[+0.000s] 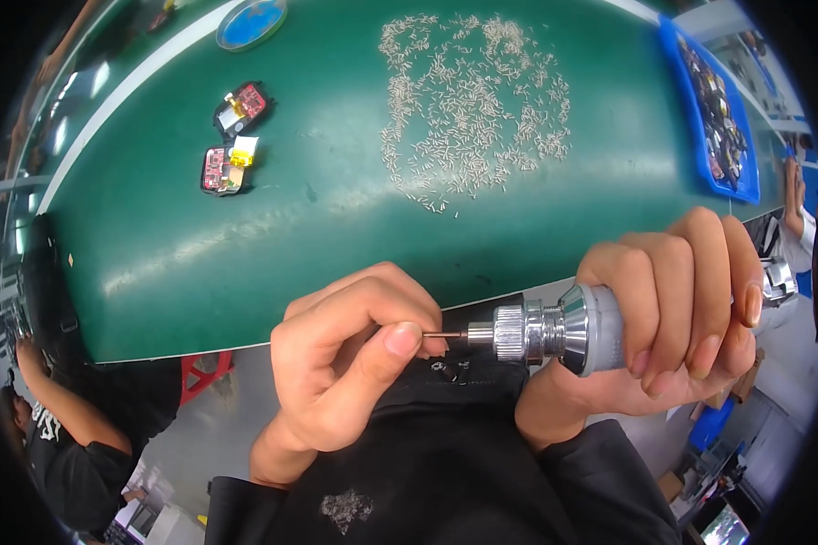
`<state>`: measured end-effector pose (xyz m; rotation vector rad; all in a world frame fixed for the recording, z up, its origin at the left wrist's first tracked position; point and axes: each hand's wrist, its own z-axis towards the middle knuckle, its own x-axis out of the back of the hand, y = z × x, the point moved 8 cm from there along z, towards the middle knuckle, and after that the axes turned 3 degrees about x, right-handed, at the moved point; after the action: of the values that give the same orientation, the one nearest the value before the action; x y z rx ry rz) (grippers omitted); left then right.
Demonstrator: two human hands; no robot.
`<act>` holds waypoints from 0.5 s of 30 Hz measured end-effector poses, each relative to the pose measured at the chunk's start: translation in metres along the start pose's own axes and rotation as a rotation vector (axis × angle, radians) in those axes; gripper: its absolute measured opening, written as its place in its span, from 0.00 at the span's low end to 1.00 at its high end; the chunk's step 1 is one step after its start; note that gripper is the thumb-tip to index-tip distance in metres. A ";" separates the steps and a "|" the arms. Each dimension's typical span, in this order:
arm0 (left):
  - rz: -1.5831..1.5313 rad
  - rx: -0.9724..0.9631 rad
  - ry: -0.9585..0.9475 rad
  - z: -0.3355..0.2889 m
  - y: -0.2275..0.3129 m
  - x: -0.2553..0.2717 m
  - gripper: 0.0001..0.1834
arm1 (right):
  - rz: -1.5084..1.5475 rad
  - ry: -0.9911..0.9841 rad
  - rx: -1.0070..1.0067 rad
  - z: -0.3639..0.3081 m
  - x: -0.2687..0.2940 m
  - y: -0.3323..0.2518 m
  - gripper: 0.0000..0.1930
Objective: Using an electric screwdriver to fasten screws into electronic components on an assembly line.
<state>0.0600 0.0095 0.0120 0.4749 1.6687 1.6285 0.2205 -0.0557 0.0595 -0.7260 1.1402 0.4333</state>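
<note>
My right hand [677,300] is wrapped round the body of a power screwdriver [527,332] with a grey casing and a ridged silver nose. The tool lies level in front of my chest, pointing left. A thin copper-coloured screwdriver bit [450,335] sticks out of the nose. Thumb and fingers of my left hand [345,359] pinch the bit's free end, so its tip is hidden. Both hands are by the near edge of the green table [318,236].
Many small silver screws [468,118] lie spread over the table. Two opened black cases [224,170] with red circuit boards sit to the left, near a round blue dish [252,23]. A blue tray [745,173] of parts stands right. Other people are at both sides.
</note>
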 end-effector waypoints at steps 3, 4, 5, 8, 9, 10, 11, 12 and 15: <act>0.205 -0.094 -0.006 0.000 0.005 -0.005 0.05 | -0.025 -0.002 -0.014 -0.001 0.002 -0.002 0.06; 0.346 -0.174 0.004 0.000 0.010 -0.008 0.03 | -0.028 0.000 -0.027 -0.001 0.003 -0.002 0.06; 0.345 -0.172 0.001 0.001 0.009 -0.010 0.03 | -0.029 0.003 -0.025 -0.001 0.006 -0.003 0.06; 0.366 -0.172 -0.008 0.002 0.005 -0.011 0.03 | 0.001 -0.004 -0.068 0.001 0.016 -0.002 0.06; 0.361 -0.163 -0.020 0.002 0.003 -0.010 0.01 | 0.000 0.000 -0.066 0.002 0.019 0.000 0.06; 0.356 -0.156 -0.032 0.003 0.003 -0.010 0.04 | 0.008 0.006 -0.068 0.004 0.021 0.000 0.06; 0.356 -0.155 -0.035 0.005 0.003 -0.009 0.04 | 0.016 0.011 -0.070 0.005 0.023 0.001 0.06; 0.383 -0.167 -0.036 0.007 0.005 -0.006 0.08 | 0.017 0.012 -0.067 0.007 0.023 0.003 0.06; 0.405 -0.168 0.064 0.013 0.014 0.003 0.16 | 0.053 -0.014 -0.031 0.014 0.026 -0.002 0.06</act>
<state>0.0640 0.0221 0.0264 0.7154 1.5314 2.0760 0.2413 -0.0484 0.0391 -0.7204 1.1434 0.5011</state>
